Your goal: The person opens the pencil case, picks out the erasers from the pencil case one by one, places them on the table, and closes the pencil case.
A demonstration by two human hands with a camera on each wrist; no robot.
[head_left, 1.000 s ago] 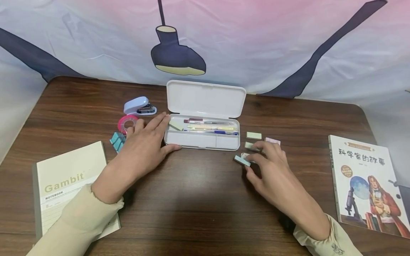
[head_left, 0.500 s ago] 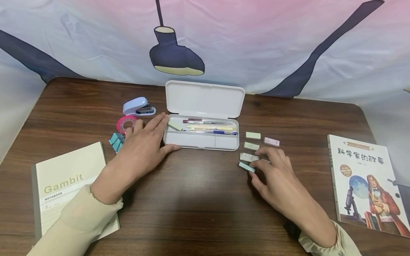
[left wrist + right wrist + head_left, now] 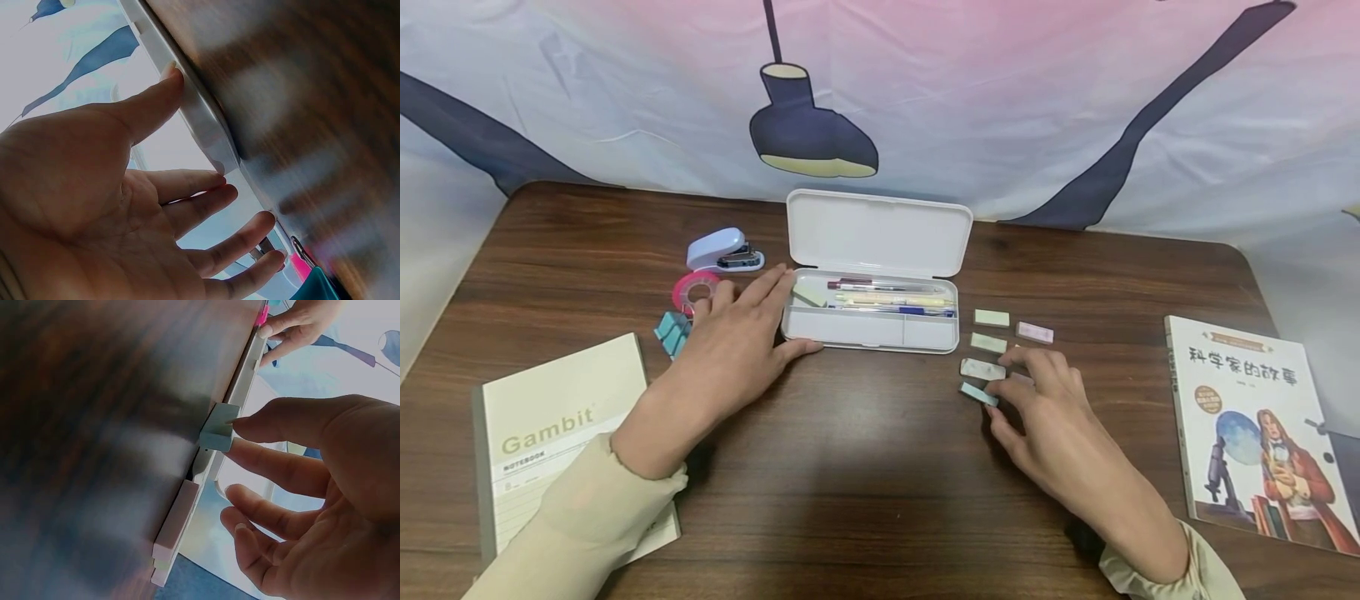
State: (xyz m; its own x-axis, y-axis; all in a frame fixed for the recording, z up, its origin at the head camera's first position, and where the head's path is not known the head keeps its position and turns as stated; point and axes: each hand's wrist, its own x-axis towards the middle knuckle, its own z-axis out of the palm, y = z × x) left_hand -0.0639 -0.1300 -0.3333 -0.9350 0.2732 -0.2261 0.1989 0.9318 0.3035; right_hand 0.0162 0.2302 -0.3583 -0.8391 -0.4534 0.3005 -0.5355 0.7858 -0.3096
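My left hand [image 3: 722, 350] rests at the left end of the white pencil case [image 3: 842, 327], fingers fairly straight and thumb at its front edge. Raised lid behind, the case holds several pens [image 3: 887, 298] and a pale green eraser [image 3: 808, 293]. Right of it, my right hand [image 3: 1052, 417] pinches one end of a light blue eraser [image 3: 219, 428] between thumb and index finger, low at the tabletop. A whitish patterned eraser [image 3: 982, 369] lies just behind it. Two green erasers [image 3: 992, 317] and a pink eraser [image 3: 1034, 332] lie farther back; another is partly hidden by my fingers.
Left of the case are a lilac stapler [image 3: 722, 250], a pink tape roll [image 3: 691, 289] and teal binder clips [image 3: 672, 333]. A notebook [image 3: 565, 392] lies partly under my left sleeve. At the right lies a picture-covered book [image 3: 1255, 433]. A printed cloth [image 3: 1037, 100] hangs behind the table.
My right hand has moved slightly right and toward me with the light blue eraser, uncovering the whitish, green and pink ones. The left hand has stayed at the case.
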